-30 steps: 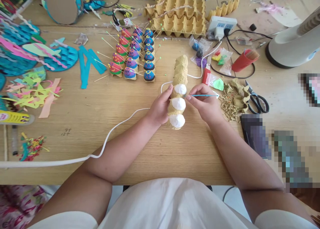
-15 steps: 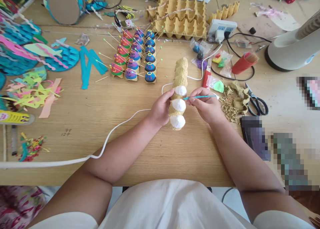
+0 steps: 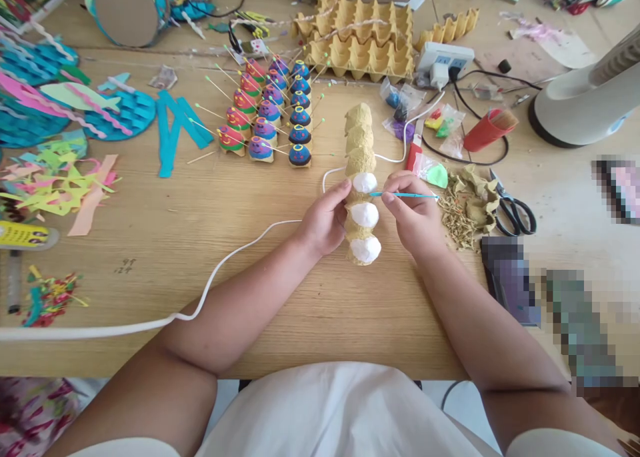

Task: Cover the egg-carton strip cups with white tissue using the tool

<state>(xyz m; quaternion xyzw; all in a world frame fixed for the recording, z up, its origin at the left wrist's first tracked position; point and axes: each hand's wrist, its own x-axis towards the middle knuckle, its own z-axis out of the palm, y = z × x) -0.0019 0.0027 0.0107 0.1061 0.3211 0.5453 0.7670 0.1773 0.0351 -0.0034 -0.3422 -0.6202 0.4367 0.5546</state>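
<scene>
My left hand (image 3: pixel 327 218) grips a strip of egg carton (image 3: pixel 360 137) by its left side, thumb on top. The strip is a row of tan cups pointing away from me. White clay (image 3: pixel 365 214) covers the three cups nearest me; the farther ones are bare. My right hand (image 3: pixel 415 210) pinches a thin blue clay tool (image 3: pixel 407 194). Its left tip is at the right edge of the strip, by the farthest white cup; I cannot tell whether it touches.
Finished caterpillars (image 3: pixel 260 120) with pin antennae stand in rows behind. Egg trays (image 3: pixel 360 44) lie farther back. On the right are scissors (image 3: pixel 515 210), carton scraps (image 3: pixel 467 204), bags of coloured clay (image 3: pixel 436 174) and a red cup (image 3: pixel 489 129). A white cord (image 3: pixel 225 260) crosses my left arm.
The near end of the egg carton strip has swung slightly right and toward me. The blue tool still lies at its right edge, and both grips are unchanged.
</scene>
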